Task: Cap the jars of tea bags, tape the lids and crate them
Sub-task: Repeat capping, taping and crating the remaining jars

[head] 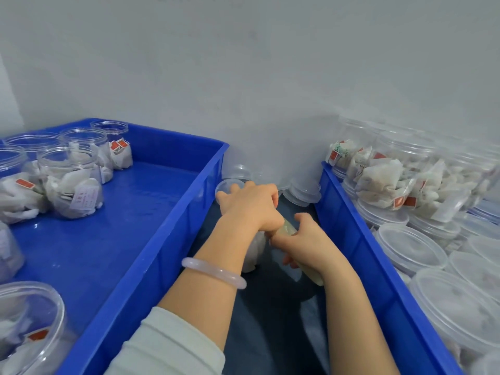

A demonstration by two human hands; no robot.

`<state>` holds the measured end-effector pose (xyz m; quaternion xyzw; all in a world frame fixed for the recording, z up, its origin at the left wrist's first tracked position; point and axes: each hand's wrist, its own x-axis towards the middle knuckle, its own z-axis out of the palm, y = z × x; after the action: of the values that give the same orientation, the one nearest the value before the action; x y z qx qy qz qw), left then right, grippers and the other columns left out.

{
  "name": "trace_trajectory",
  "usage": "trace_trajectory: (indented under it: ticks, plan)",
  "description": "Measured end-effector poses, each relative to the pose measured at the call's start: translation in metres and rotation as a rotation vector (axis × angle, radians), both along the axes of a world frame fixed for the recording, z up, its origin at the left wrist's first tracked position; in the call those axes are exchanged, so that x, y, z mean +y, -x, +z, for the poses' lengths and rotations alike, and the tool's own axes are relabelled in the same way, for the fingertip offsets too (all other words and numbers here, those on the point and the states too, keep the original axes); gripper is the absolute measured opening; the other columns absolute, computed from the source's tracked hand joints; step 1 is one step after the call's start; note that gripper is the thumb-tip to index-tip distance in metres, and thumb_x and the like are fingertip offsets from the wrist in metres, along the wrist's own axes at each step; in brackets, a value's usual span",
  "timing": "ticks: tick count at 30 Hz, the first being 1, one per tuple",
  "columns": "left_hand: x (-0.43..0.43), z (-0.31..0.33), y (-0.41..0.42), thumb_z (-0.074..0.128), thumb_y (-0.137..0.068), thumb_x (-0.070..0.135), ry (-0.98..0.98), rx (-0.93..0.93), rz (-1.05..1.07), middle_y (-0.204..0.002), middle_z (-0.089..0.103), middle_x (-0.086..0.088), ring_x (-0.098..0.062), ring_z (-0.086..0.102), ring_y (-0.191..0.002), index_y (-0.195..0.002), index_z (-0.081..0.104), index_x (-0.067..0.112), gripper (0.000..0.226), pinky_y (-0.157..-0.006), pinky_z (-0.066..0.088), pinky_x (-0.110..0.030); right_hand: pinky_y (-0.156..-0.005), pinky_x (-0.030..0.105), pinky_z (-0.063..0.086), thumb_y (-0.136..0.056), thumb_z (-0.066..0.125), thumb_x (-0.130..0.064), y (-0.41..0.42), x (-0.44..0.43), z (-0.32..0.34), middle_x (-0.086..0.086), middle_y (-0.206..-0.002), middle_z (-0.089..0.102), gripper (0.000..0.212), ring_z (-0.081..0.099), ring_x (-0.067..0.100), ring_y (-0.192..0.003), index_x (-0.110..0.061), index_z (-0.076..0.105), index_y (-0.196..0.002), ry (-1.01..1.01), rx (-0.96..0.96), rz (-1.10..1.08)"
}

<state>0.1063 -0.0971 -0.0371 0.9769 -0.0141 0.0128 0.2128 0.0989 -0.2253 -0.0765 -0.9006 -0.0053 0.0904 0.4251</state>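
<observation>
At the far left we see a blue crate (pixel 176 239) holding open jars (pixel 71 182) of white tea bags with red tags, all standing upright and uncapped along its left and far sides. Just right of that crate, over the dark surface (pixel 270 320) in the gap between the two crates, we follow a pale sleeve (pixel 167 345) and a bare forearm with a pale pink bangle (pixel 213 272) on the wrist. The left hand (pixel 249 204) arches with its fingers curled down over the far end of a jar (pixel 254 253). That jar is the one being worked on, and it lies in the gap, mostly hidden under the wrist. A clear rim peeks out beyond the fingertips, but we cannot tell for sure that it is this jar's lid. Just beside it, the right hand (pixel 308 242) closes its fingers round a yellowish tape roll (pixel 288 228), whose far end touches the left thumb. Beyond the hands, loose lids (pixel 303 192) sit stacked against the white wall (pixel 270 77). At the right we see a second blue crate (pixel 357 247) packed with capped jars (pixel 411 247) standing close together. More filled jars (pixel 392 180) lie on their sides on top at its far end.
</observation>
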Motion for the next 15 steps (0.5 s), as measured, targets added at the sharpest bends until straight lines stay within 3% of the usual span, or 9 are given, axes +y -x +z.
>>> trace_trajectory:
  ticks: [2, 4, 6, 9, 12, 15]
  plan:
    - [0.001, 0.001, 0.000, 0.063, -0.065, 0.017, -0.002, 0.006, -0.022, -0.103, 0.039, 0.001, -0.030, 0.038, -0.113, -0.090, 0.050, 0.039, 0.036, -0.094, 0.028, -0.051, -0.049, 0.024, 0.045, -0.077, 0.063, -0.029, 0.001, 0.002, -0.002, 0.009, -0.102, 0.063, 0.071, 0.062, 0.007, -0.052, -0.020, 0.031, -0.140, -0.010, -0.015, 0.011]
    - [0.004, 0.002, -0.001, 0.066, -0.068, 0.021, -0.033, 0.068, -0.060, -0.113, 0.042, 0.000, -0.032, 0.033, -0.121, -0.095, 0.052, 0.043, 0.037, -0.099, 0.027, -0.054, -0.047, 0.022, 0.046, -0.078, 0.062, -0.026, 0.001, 0.004, -0.005, 0.007, -0.103, 0.062, 0.069, 0.061, 0.006, -0.051, -0.023, 0.032, -0.139, -0.051, -0.050, 0.011]
    - [0.005, 0.004, -0.002, 0.068, -0.071, 0.024, -0.063, 0.133, -0.083, -0.133, 0.039, -0.001, -0.035, 0.022, -0.132, -0.108, 0.053, 0.048, 0.046, -0.103, 0.023, -0.060, -0.050, 0.022, 0.049, -0.078, 0.064, -0.025, 0.002, 0.007, -0.008, 0.006, -0.110, 0.058, 0.071, 0.064, 0.009, -0.062, -0.024, 0.030, -0.141, -0.082, -0.090, -0.001]
    - [0.005, 0.007, -0.001, 0.066, -0.073, 0.024, -0.117, 0.175, -0.087, -0.148, 0.025, -0.005, -0.038, 0.008, -0.140, -0.124, 0.046, 0.050, 0.060, -0.104, 0.016, -0.067, -0.080, 0.039, 0.054, -0.076, 0.065, -0.029, 0.000, 0.007, -0.014, 0.006, -0.126, 0.052, 0.075, 0.060, 0.024, -0.102, -0.025, 0.031, -0.143, -0.037, -0.139, -0.048]
    - [0.002, 0.002, -0.001, 0.073, -0.070, 0.028, -0.193, 0.140, -0.085, -0.138, 0.033, -0.004, -0.037, 0.016, -0.136, -0.125, 0.043, 0.045, 0.064, -0.105, 0.016, -0.065, -0.086, 0.033, 0.046, -0.071, 0.071, -0.028, -0.001, 0.008, -0.014, 0.005, -0.135, 0.047, 0.082, 0.049, 0.022, -0.116, -0.026, 0.032, -0.144, 0.017, -0.175, -0.078]
    - [-0.002, -0.008, 0.002, 0.075, -0.069, 0.034, -0.185, -0.038, -0.024, -0.125, 0.044, -0.001, -0.032, 0.032, -0.124, -0.111, 0.052, 0.043, 0.049, -0.097, 0.029, -0.052, -0.087, 0.033, 0.043, -0.075, 0.071, -0.034, 0.000, 0.007, -0.011, 0.006, -0.134, 0.049, 0.078, 0.047, 0.024, -0.119, -0.025, 0.033, -0.142, 0.082, -0.218, -0.093]
